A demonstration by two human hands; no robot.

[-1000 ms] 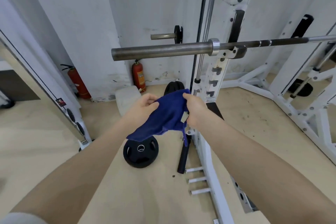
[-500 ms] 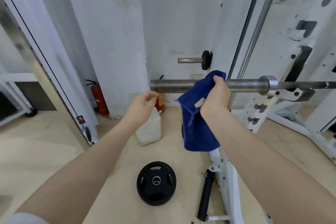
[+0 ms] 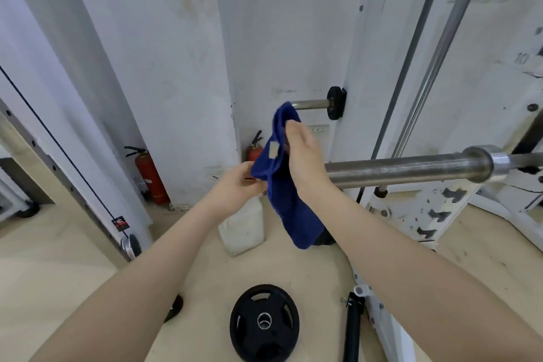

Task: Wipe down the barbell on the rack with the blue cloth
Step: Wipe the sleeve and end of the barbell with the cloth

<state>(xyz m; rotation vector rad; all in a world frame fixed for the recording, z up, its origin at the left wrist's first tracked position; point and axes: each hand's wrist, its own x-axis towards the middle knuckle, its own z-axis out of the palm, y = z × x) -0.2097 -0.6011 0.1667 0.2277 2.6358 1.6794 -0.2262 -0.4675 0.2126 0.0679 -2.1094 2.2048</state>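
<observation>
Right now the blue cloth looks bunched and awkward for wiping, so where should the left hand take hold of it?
Judging from the head view, pinch the blue cloth at its loose lower-left fold, coming from the left. The right hand already grips the top at the barbell sleeve end, and the left hand touches that fold; the long tail hangs free below.
</observation>
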